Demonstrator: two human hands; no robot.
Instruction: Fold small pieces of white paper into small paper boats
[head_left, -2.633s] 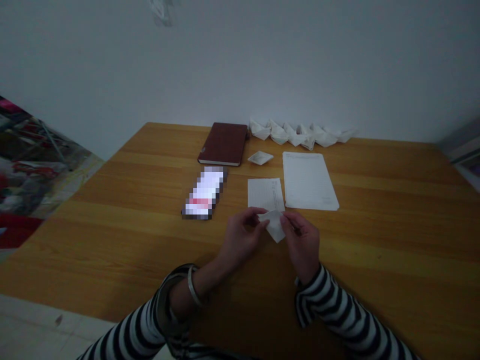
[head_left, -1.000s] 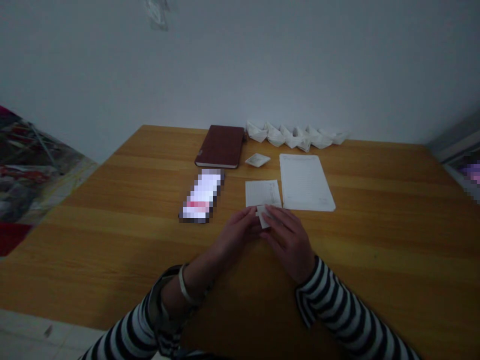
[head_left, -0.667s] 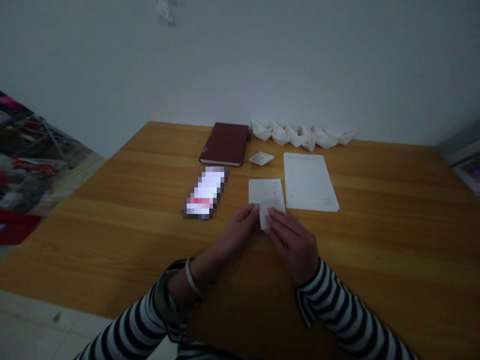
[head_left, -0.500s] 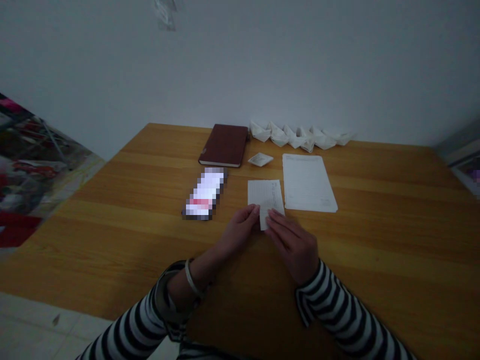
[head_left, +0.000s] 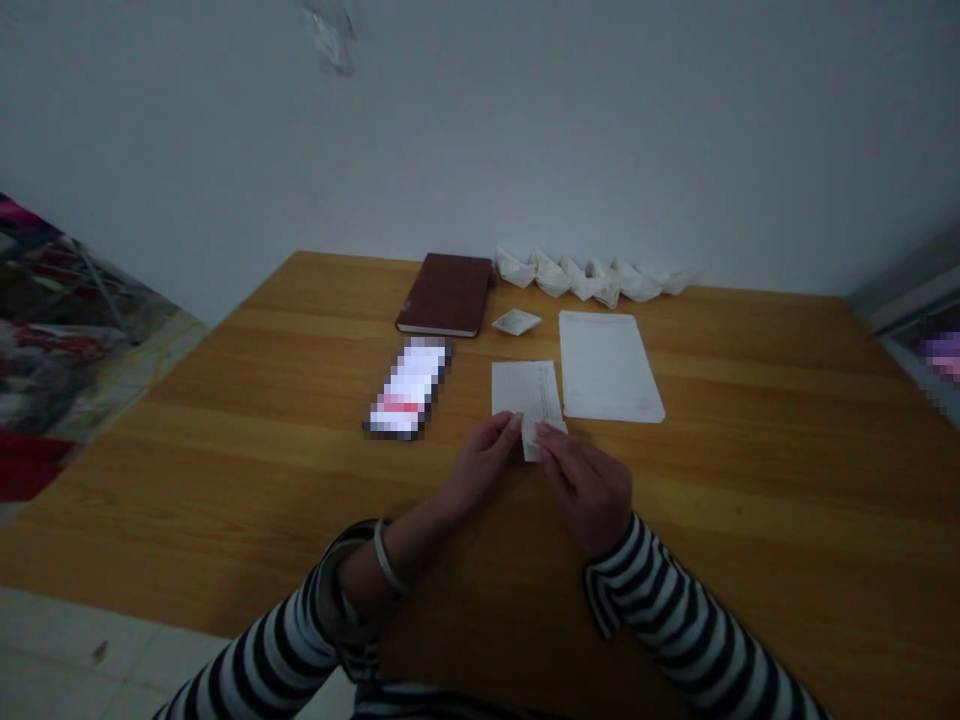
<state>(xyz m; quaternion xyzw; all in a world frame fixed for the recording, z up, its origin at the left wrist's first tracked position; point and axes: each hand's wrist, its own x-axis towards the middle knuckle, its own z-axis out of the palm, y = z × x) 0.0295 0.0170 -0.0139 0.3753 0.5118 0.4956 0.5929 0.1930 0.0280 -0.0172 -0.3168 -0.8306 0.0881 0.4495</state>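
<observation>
Left hand (head_left: 480,467) and right hand (head_left: 589,492) clamped on a folded paper (head_left: 531,441) from opposite sides, its upper end overlapping a paper slip (head_left: 517,388) on the wooden table (head_left: 240,470).

- Your left hand (head_left: 480,465) and right hand (head_left: 589,490) hide most of the folded paper (head_left: 531,443).
- Left of that paper, the phone's (head_left: 407,388) screen is blurred into blocks.
- Right of it, the sheet's (head_left: 607,365) print is too small to read.
- Your right sleeve (head_left: 675,625) runs off the bottom edge.
- Far right of it, a pixelated patch (head_left: 943,355) is blurred and cut off.
</observation>
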